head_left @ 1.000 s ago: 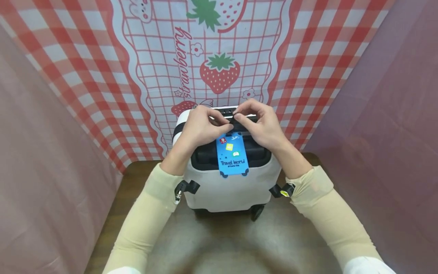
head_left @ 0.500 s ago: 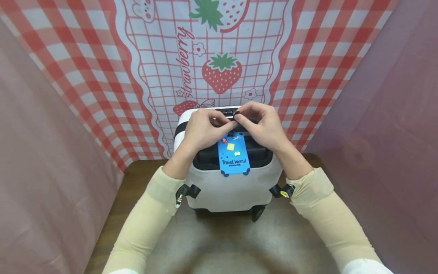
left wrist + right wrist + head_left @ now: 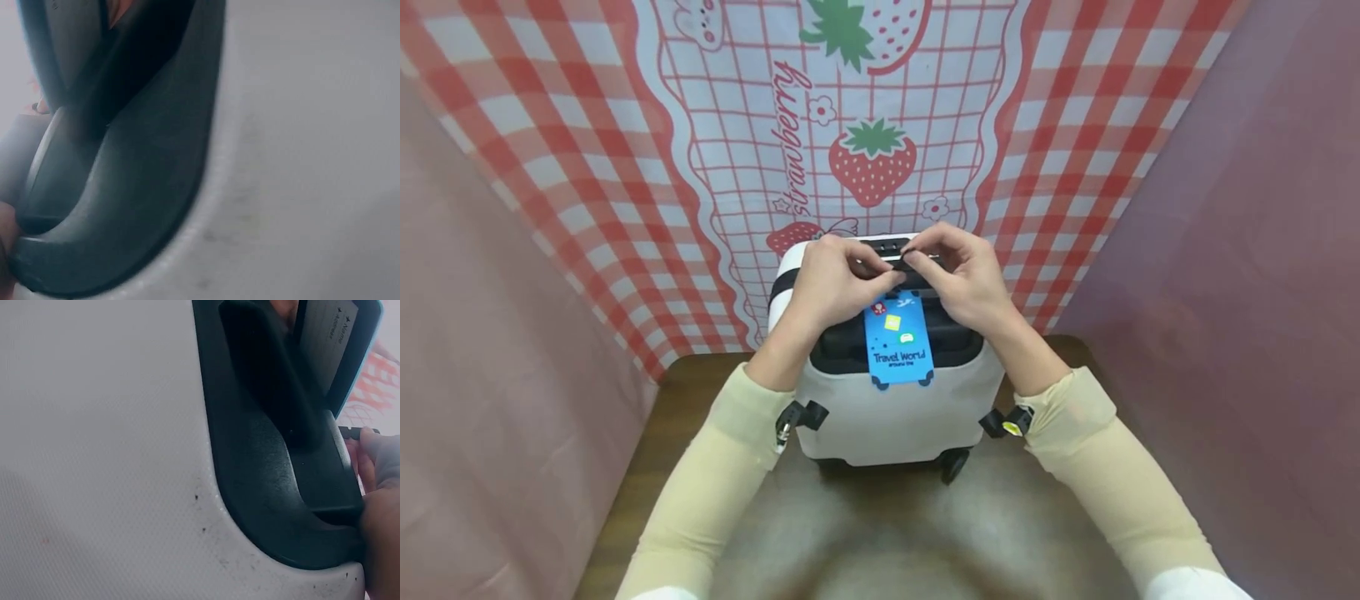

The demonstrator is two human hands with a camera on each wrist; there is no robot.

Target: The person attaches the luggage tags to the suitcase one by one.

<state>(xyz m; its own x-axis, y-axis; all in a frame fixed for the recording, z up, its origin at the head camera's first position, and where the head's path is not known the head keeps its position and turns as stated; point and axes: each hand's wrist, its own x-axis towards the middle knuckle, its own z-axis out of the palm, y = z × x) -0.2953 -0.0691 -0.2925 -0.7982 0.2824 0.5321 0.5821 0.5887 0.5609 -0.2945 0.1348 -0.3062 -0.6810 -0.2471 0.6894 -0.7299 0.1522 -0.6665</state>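
A white suitcase (image 3: 895, 421) stands upright with a black recessed handle (image 3: 951, 332) on the side facing me. From that handle hangs a blue luggage tag (image 3: 898, 342) printed "Travel World"; its back, with a name and address card (image 3: 328, 340), shows in the right wrist view. My left hand (image 3: 831, 282) pinches thumb to fingers just above the tag, at its black strap. Beside it, my right hand (image 3: 966, 279) holds the notched strap end (image 3: 351, 432) between thumb and forefinger. Fingertips hide most of the strap.
The suitcase's number lock (image 3: 891, 247) sits on top behind the hands. A black wheel (image 3: 955, 465) rests on the brown wooden table (image 3: 880, 542). A strawberry-print checked cloth (image 3: 872, 108) hangs behind, with pink curtains (image 3: 497, 375) at both sides.
The scene first slips a little right, then left in the head view. Both hands stay at the strap above the tag, with only small finger movements.
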